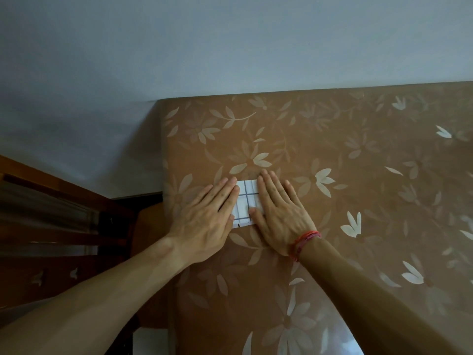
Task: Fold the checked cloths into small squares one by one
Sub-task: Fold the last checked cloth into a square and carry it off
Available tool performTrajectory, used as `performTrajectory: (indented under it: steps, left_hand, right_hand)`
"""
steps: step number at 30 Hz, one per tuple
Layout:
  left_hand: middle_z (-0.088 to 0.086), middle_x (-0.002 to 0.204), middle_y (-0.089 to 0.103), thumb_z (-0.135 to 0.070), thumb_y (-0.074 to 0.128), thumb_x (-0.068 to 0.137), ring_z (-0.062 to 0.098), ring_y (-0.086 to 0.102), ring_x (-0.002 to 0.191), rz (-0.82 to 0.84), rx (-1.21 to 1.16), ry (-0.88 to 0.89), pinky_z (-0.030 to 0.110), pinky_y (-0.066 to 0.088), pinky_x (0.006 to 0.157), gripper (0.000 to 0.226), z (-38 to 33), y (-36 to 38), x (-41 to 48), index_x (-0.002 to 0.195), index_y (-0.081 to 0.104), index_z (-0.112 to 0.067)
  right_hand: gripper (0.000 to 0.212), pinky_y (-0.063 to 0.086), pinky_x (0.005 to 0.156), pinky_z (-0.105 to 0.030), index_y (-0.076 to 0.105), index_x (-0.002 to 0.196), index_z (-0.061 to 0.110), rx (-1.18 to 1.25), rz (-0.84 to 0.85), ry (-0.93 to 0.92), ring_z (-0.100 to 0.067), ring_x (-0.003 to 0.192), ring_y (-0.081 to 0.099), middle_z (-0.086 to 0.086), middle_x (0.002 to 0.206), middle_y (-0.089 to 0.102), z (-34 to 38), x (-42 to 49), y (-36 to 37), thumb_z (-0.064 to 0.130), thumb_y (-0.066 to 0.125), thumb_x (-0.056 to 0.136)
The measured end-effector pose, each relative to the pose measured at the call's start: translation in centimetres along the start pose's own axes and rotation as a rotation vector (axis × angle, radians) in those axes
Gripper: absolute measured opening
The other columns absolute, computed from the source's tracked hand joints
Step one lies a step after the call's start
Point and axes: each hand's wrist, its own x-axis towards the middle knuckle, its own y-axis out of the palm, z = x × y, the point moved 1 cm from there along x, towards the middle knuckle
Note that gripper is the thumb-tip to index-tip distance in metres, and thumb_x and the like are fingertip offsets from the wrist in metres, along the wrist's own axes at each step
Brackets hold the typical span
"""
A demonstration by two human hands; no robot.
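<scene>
Spring-back is your risk: the folded checked cloth (pixel 245 201) lies on the floral tablecloth (pixel 358 155), near its left edge. Both your hands press flat on it, fingers straight, gripping nothing. Your left hand (pixel 204 216) covers the side nearer that edge and your right hand (pixel 279 213) the side farther from it, with a strip of checks showing between them. Lift off unevenly and the layers may open or skew. The tablecloth looks glossy, so a sideways push could slide the packet toward that edge.

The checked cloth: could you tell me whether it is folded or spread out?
Folded: the checked cloth is a small rectangle, pressed under the left hand and right hand.
</scene>
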Motion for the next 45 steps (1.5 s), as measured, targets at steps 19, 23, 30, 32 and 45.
performTrajectory:
  steps: [19,23,30,32,45]
  left_hand:
    - [-0.019,0.128,0.046,-0.020,0.041,0.103,-0.024,0.039,0.111,-0.086,-0.834,-0.525,0.004,0.028,0.095,0.029,-0.8,-5.4,-2.3,0.129,0.053,-0.026]
    - [0.003,0.134,0.057,-0.018,0.050,0.099,0.012,0.054,0.120,-0.202,-1.551,-0.954,0.031,0.040,0.108,0.035,-1.7,-6.3,-0.7,0.133,0.054,-0.011]
    - [0.012,0.132,0.058,-0.015,0.047,0.100,0.020,0.055,0.121,-0.205,-1.876,-1.074,0.038,0.038,0.111,0.035,-2.5,-6.3,0.3,0.132,0.051,-0.002]
    - [0.013,0.131,0.058,-0.015,0.047,0.100,0.020,0.055,0.120,-0.216,-1.890,-1.088,0.037,0.038,0.110,0.033,-2.4,-6.0,0.2,0.129,0.053,-0.001]
    - [0.013,0.131,0.058,-0.016,0.047,0.100,0.022,0.055,0.122,-0.225,-1.923,-1.093,0.039,0.038,0.111,0.032,-2.7,-5.9,-0.2,0.128,0.053,-0.002]
  right_hand:
    - [0.045,0.040,0.100,-0.024,0.048,0.136,0.019,0.575,-0.091,0.140,-0.011,0.124,0.048,0.004,0.136,0.052,-0.3,-2.5,-3.3,0.038,0.026,0.101]
    - [0.035,0.041,0.062,-0.030,0.054,0.072,0.012,0.916,-0.200,0.488,-0.015,0.068,0.052,0.001,0.069,0.058,0.1,-1.5,-5.7,0.030,0.038,0.098]
    - [0.051,0.051,0.089,-0.050,0.063,0.088,-0.003,1.239,-0.171,0.661,-0.025,0.086,0.062,-0.020,0.095,0.068,0.8,-0.7,-5.5,0.044,0.044,0.094]
    - [0.055,0.050,0.091,-0.052,0.065,0.084,-0.001,1.273,-0.162,0.676,-0.027,0.088,0.065,-0.018,0.092,0.069,0.9,-0.6,-5.5,0.050,0.046,0.090]
    - [0.047,0.051,0.095,-0.047,0.074,0.065,0.021,1.422,-0.208,0.731,-0.021,0.092,0.069,0.002,0.081,0.075,0.6,-0.7,-5.2,0.044,0.046,0.096]
